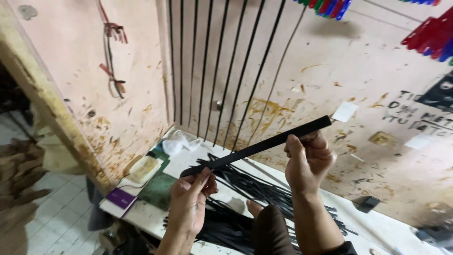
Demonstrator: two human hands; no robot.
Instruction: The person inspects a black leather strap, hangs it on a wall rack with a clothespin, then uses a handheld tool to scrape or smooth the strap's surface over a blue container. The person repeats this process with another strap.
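Stained pink wall (330, 71) with thin black strips (207, 61) hanging down; white surface (377, 226) heaped with cut black strips (245, 189). Flat matte black strip (264, 144) held level above, left hand (188, 203) pinching one end, right hand (306, 163) fingers closed round the other. Best kept taut, untwisted.

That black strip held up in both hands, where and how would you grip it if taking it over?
Grip the black strip at its bare middle, between the left hand pinching the lower end and the right hand clasping the upper. It is flat, narrow and slanted, so probably come from below and pinch across its flat faces.
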